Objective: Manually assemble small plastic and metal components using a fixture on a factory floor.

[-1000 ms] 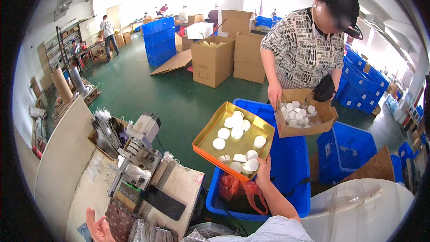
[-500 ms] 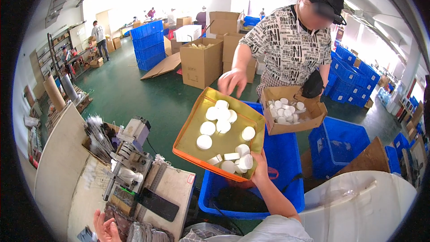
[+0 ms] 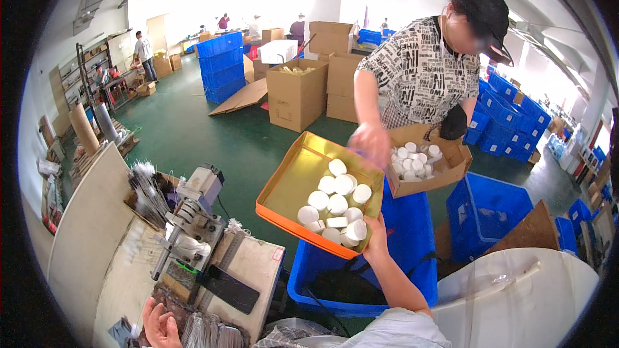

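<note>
Wide green floor (image 3: 242, 154) beyond tray's (image 3: 293, 183) edge.

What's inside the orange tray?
White round pieces, bunched on the side nearest the right hand. They cover part of the golden tray bottom; anything underneath them can't be seen.

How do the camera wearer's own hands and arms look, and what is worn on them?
The left hand and right hand are bare, without gloves. The right forearm is also bare, below a pale sleeve. Any left sleeve cannot be made out.
</note>
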The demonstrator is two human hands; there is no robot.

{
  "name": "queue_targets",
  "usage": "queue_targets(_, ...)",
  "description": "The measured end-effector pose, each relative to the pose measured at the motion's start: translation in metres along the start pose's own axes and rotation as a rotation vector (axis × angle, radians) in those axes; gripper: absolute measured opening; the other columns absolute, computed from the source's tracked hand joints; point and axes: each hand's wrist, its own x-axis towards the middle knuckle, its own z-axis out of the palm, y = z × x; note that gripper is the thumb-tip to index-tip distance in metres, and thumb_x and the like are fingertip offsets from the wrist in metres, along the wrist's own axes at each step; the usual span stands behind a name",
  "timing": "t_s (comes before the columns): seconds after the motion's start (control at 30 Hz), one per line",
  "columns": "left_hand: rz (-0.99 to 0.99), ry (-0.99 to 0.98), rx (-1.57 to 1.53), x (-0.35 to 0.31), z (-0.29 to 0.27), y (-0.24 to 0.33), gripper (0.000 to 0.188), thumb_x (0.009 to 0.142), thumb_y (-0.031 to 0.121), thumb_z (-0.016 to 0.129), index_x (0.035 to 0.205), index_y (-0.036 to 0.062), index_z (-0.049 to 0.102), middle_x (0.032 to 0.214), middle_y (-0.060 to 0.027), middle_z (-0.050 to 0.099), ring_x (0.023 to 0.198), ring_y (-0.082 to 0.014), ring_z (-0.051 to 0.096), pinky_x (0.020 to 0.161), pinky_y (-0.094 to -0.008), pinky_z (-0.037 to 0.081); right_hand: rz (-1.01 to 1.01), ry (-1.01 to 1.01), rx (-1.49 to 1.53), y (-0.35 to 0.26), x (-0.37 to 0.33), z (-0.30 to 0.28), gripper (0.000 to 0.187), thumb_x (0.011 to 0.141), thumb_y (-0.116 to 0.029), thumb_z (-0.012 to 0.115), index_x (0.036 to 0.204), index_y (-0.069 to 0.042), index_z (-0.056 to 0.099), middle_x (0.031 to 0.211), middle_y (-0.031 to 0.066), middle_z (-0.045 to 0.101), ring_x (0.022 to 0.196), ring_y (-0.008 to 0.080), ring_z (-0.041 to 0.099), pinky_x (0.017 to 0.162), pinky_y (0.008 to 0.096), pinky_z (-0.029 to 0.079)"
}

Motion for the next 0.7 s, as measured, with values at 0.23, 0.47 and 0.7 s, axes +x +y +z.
queue_targets(0.23, 0.126, -0.047, 0.078, 0.0, 0.009, 0.004, 0.028, 0.087, 0.003, 0.056, 0.115, -0.0032, 0.056, 0.128, -0.015, 0.048, 0.1, -0.0236, 0.058, 0.08, -0.0284, 0.05, -0.021, 0.027, -0.116, 0.006, 0.005, -0.007, 0.051, 0.08, -0.01, 0.053, 0.128, -0.003, 0.037, 0.117, 0.0114, 0.051, 0.103, 0.0227, 0.054, 0.087, 0.0355, 0.046)
queue_targets(0.47, 0.099, -0.099, 0.03, -0.004, 0.01, 0.019, 0.03, 0.086, 0.002, 0.057, 0.116, -0.0029, 0.055, 0.127, -0.0146, 0.05, 0.102, -0.0231, 0.057, 0.081, -0.0288, 0.049, 0.064, -0.029, -0.115, -0.008, -0.015, 0.008, 0.052, 0.078, -0.009, 0.054, 0.127, -0.001, 0.038, 0.116, 0.0121, 0.052, 0.103, 0.0226, 0.054, 0.088, 0.0349, 0.045)
queue_targets(0.7, -0.236, -0.179, -0.495, -0.007, 0.009, 0.022, 0.044, 0.089, 0.006, 0.056, 0.131, 0.0019, 0.044, 0.13, -0.0129, 0.049, 0.103, -0.0237, 0.058, 0.087, -0.0317, 0.047, 0.237, -0.322, -0.09, -0.007, -0.046, 0.05, 0.051, 0.08, -0.01, 0.055, 0.129, -0.005, 0.041, 0.116, 0.0109, 0.055, 0.099, 0.0212, 0.058, 0.084, 0.0341, 0.048)
